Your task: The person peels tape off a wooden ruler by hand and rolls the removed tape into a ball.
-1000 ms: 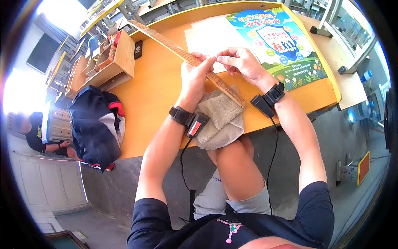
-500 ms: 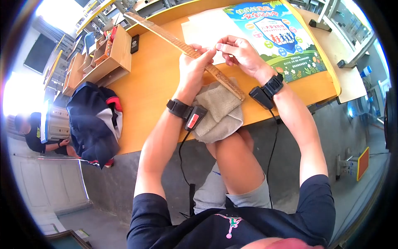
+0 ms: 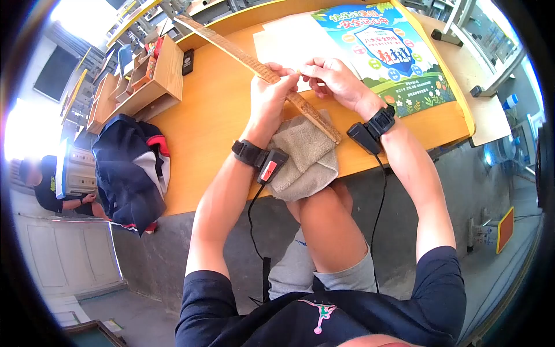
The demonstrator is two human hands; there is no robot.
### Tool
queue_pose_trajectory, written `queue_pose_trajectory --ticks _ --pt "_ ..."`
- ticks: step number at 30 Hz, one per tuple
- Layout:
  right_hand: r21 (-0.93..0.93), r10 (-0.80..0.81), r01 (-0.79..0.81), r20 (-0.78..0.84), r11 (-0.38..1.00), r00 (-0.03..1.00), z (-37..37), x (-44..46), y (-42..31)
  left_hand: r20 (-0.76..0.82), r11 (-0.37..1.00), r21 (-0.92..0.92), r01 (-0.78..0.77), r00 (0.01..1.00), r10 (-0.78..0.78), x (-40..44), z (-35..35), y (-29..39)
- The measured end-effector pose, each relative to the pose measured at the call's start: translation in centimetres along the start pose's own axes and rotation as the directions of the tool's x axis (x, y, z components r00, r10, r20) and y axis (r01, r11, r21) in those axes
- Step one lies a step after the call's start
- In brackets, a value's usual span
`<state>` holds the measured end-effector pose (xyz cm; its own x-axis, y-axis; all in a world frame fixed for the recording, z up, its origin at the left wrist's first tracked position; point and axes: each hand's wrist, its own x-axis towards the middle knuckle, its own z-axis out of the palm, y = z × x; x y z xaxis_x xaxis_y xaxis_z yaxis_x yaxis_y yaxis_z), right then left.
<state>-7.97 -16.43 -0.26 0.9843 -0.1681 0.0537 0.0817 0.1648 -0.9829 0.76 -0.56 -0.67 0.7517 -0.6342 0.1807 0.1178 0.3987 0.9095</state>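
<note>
Wooden strip [image 3: 248, 62] found held slantwise over the desk [image 3: 202, 144], its near end above a folded grey-brown cloth [image 3: 303, 147] and its far end toward the desk's raised back edge. Nearest the wearer, a bare knee [image 3: 329, 228] is noted by the desk's front edge, partly overlapped by the cloth; contact between strip and cloth cannot be confirmed. Left hand [image 3: 270, 97] is closed around the strip. Right hand [image 3: 341, 84] has its thumb and forefinger gathered at the left thumb's tip; whether they pinch anything small cannot be told. Against the view half a second ago, the right hand has shifted slightly, while the strip and the left hand's hold show no evident change. In this inspector's judgement, the left hand serves as the steady support and the activity is confined to fine fingertip work at one spot. Beyond the hands lie white paper [image 3: 274, 46] and, to the right, a colourful poster [image 3: 393, 58]. Toward the left are a dark jacket [image 3: 124, 173], a wooden organiser [image 3: 167, 81] and a small black device [image 3: 188, 62] just beside it. Farther off at left, another person [image 3: 49, 188] is present.
</note>
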Motion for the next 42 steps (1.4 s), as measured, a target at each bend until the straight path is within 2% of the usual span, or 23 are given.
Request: queue_pose_trajectory --ticks 3,12,15,17,18,20,25,27,29,31,32,40,42 --pt "-0.031 0.017 -0.016 0.016 0.999 1.000 -0.1 0.2 0.2 0.025 1.000 -0.009 -0.022 0.999 0.023 0.0 -0.2 -0.1" --pt "0.062 0.062 -0.067 0.075 0.996 0.995 -0.3 0.0 0.0 0.052 1.000 -0.013 -0.005 0.999 0.006 0.1 -0.1 -0.1" --pt "-0.003 0.007 -0.006 0.061 1.000 0.998 -0.5 0.1 0.4 0.060 1.000 -0.005 -0.028 0.998 0.028 0.3 -0.4 -0.6" --pt "-0.047 -0.038 0.041 0.069 0.998 0.997 -0.4 0.0 0.2 0.067 0.999 -0.032 0.023 0.998 -0.021 0.4 -0.7 -0.7" --pt "-0.049 -0.032 0.034 0.052 0.998 0.998 -0.3 -0.2 0.1 0.078 0.997 -0.075 0.037 0.996 -0.031 0.3 -0.6 -0.6" --pt "-0.078 -0.111 0.119 0.091 0.990 0.990 -0.2 -0.3 -0.2 0.102 0.989 -0.134 0.058 0.994 -0.045 0.2 -0.4 -0.4" --pt "-0.135 -0.200 0.210 0.089 0.968 0.976 -0.2 -0.3 -0.7 0.065 0.993 -0.115 0.013 0.998 -0.005 0.1 -0.2 -0.3" --pt "-0.277 -0.233 0.247 0.084 0.928 0.969 -0.2 -0.3 -0.8 0.068 0.992 -0.123 0.005 0.998 0.003 0.2 -0.4 -0.4" --pt "-0.259 -0.245 0.253 0.064 0.932 0.967 0.3 -0.5 -0.6 0.065 0.989 -0.145 0.016 0.998 -0.007 0.0 -0.4 -0.5" --pt "-0.154 -0.234 0.231 0.001 0.961 0.972 0.2 -0.4 -0.8 0.126 0.989 -0.145 0.040 0.992 -0.022 0.1 0.0 0.0" --pt "-0.128 -0.232 0.231 0.006 0.965 0.973 -0.1 -0.1 -0.5 0.103 0.992 -0.119 0.044 0.994 -0.031 -0.1 0.3 0.2" --pt "-0.091 -0.217 0.214 -0.024 0.973 0.976 -0.1 -0.4 -0.6 0.069 0.972 -0.174 0.158 0.987 -0.148 -0.1 -0.1 -0.1" --pt "-0.158 -0.205 0.207 0.023 0.966 0.978 0.1 -0.5 -0.9 0.100 0.963 -0.212 0.167 0.984 -0.149 0.2 -0.3 0.0"
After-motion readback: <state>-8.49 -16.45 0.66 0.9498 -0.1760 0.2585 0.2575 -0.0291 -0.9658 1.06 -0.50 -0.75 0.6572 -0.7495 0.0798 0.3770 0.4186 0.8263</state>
